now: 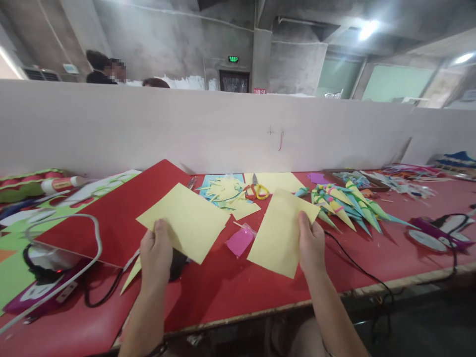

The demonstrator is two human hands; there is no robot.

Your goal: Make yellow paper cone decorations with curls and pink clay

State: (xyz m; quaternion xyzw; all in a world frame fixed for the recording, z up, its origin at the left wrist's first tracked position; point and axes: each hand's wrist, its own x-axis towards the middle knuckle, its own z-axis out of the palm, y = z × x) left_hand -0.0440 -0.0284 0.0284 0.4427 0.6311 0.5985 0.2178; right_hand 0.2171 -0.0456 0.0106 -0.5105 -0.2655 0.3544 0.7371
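One pale yellow sheet (186,223) is pinched at its near left edge between the thumb and fingers of the left hand (158,248); a second sheet (278,238), the same colour, is pinched at its right edge by the right hand (311,243). The sheets are held apart, tilted, over a red worktop (230,297). Between them lies a bright pink packet (241,240) in clear wrapping. Just beyond are scissors (256,191) with red and yellow handles, their blades pointing away, beside a heap of yellow and blue paper scraps (223,189).

To the left, a large red board (111,223) lies at a slant behind the left hand. A yellow paper cone (133,273) pokes out beside the left wrist, and a dark object (178,266) is mostly hidden there. Further left, a purple power strip (48,292) sits under a looping white cable (99,243).

Right of the second sheet is a pile of yellow, blue and green paper cones (345,208). A black cable (357,265) trails across the worktop near the right forearm towards the front edge. A pale partition (223,131) closes off the back.
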